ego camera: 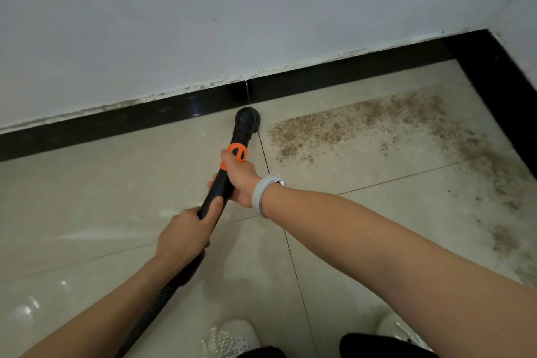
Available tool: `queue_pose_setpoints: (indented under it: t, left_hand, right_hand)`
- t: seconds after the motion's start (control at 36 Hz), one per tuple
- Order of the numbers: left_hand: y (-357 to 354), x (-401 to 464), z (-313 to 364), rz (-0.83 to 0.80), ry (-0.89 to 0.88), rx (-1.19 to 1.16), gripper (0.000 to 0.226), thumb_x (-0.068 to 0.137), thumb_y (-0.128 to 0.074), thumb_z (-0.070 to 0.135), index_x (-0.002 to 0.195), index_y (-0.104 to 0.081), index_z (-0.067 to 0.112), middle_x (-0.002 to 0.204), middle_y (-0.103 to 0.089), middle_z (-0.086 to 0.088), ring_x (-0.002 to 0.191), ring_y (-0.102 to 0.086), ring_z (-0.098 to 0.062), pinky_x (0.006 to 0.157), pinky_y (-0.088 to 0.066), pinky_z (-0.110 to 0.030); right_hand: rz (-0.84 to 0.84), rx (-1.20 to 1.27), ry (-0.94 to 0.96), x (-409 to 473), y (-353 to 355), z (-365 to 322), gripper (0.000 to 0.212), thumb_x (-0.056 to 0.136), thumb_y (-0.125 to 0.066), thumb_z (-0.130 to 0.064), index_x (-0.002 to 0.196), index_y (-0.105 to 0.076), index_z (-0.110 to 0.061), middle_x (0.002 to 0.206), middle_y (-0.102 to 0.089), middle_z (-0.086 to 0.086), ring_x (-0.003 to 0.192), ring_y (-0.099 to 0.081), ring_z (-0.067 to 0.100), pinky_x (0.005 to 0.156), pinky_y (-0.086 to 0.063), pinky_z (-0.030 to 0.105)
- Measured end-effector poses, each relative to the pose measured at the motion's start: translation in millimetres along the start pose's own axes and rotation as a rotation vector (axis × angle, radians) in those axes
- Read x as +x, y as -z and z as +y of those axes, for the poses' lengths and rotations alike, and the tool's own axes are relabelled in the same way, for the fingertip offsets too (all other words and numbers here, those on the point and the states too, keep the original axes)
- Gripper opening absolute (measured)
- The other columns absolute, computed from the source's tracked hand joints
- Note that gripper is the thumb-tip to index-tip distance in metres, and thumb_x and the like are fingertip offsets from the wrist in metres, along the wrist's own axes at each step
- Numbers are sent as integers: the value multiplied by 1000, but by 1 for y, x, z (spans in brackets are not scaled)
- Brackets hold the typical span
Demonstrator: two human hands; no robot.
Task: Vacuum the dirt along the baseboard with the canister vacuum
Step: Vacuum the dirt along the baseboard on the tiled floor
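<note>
A black vacuum wand (219,189) with an orange collar (237,152) points away from me toward the black baseboard (122,120). Its round black nozzle (247,117) rests on the beige tile floor just in front of the baseboard. My right hand (239,176) grips the wand just below the orange collar; a grey wristband is on that wrist. My left hand (183,234) grips the wand lower down, where the ribbed black hose (151,311) begins. Brown dirt (357,122) lies scattered on the tiles to the right of the nozzle, and more dirt runs along the right-hand baseboard (502,96).
A white wall (203,14) rises above the baseboard, with a corner at the upper right. My two white shoes (232,337) stand at the bottom edge. Tile joints cross the floor under the wand. The canister is out of view.
</note>
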State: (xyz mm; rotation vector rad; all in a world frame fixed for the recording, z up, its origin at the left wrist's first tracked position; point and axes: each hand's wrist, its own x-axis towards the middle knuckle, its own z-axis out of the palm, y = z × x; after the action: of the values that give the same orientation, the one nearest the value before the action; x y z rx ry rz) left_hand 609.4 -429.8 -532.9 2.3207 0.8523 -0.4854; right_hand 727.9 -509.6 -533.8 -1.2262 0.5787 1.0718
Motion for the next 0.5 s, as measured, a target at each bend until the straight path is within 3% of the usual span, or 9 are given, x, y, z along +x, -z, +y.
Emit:
queue_pose_setpoints:
  t: [0.28,0.42,0.5]
  left_hand:
    - [-10,-27,-12,-59,-10,151,62,89,-28,71,72,-60,20,61,-67,3,59,-65,-15,67,-53,-31]
    - [-1,-1,-2,-5,5,110,67,88,-27,73,73,-62,19,61,-68,3,63,-65,-17,71,-52,-32]
    - [7,19,7,5,-4,75,66,89,-27,73,76,-63,19,62,-68,2,65,-65,-17,70,-50,-31]
  right_hand:
    - [61,47,-29,-4,13,40,27,96,-52,-39,91,-47,-13,69,-56,7,61,-63,23,81,-58,42]
    - [47,41,-4,1,1,7,28,97,-52,-37,89,-45,-11,75,-56,10,63,-61,23,85,-56,42]
    - [51,37,23,6,-6,-14,30,97,-53,-36,100,-45,-7,77,-55,11,64,-60,23,84,-55,42]
